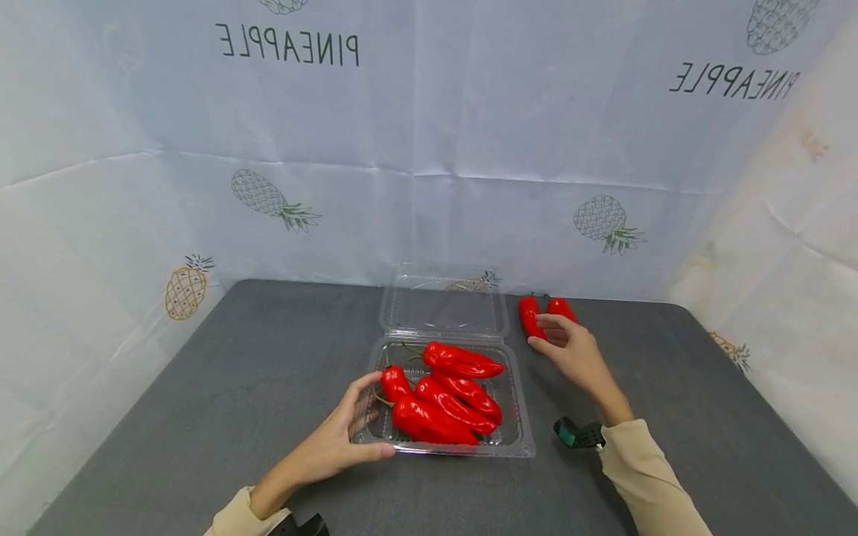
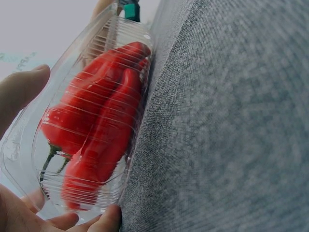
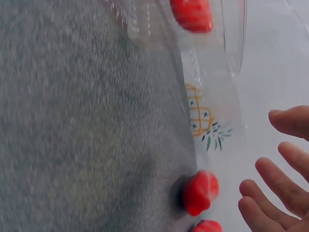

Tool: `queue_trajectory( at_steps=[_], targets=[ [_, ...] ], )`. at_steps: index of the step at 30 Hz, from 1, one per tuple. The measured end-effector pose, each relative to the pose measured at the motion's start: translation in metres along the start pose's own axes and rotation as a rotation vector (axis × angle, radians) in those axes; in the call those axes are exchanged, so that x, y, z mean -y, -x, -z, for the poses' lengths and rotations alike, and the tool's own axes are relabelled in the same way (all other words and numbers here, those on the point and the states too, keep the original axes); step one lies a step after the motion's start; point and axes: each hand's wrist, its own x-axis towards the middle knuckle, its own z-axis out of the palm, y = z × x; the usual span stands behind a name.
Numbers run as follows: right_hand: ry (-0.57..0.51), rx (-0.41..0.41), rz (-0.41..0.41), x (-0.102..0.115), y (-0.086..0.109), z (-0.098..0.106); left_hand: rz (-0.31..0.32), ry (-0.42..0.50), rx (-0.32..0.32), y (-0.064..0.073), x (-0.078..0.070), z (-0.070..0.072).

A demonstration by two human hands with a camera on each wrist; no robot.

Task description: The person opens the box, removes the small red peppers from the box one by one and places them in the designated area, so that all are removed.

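Note:
A clear plastic clamshell box (image 1: pixel 521 417) with several red peppers (image 1: pixel 436 423) in it lies on the table, its lid (image 1: pixel 442 305) folded open to the back. My left hand (image 1: pixel 338 439) holds the box's near left corner, thumb along the front rim and fingers on the left side. In the left wrist view those fingers (image 2: pixel 63 221) curl at the end wall. Over at the right back, my right hand (image 1: pixel 570 351) hovers by two more red peppers (image 1: pixel 529 316), fingers apart and nothing between them. In the right wrist view a pepper (image 3: pixel 200 192) shows just past the fingertips.
The dark grey table (image 1: pixel 268 372) extends to both sides of the box. A white cloth (image 1: pixel 429 134) printed with pineapples hangs right behind its back edge. Each wrist wears a strap; the right one (image 1: pixel 579 434) has a green part.

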Motion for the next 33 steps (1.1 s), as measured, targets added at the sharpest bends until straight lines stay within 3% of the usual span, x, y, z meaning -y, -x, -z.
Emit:
queue_trajectory(
  at_steps=[13, 33],
  targets=[
    [-0.039, 0.12, 0.074, 0.023, 0.006, -0.012, -0.001, -0.003, -0.003, 0.0, 0.0, 0.0],
    [-0.072, 0.158, 0.123, 0.042, 0.016, -0.023, -0.005, 0.005, 0.001, 0.0, 0.001, 0.0]
  ],
)
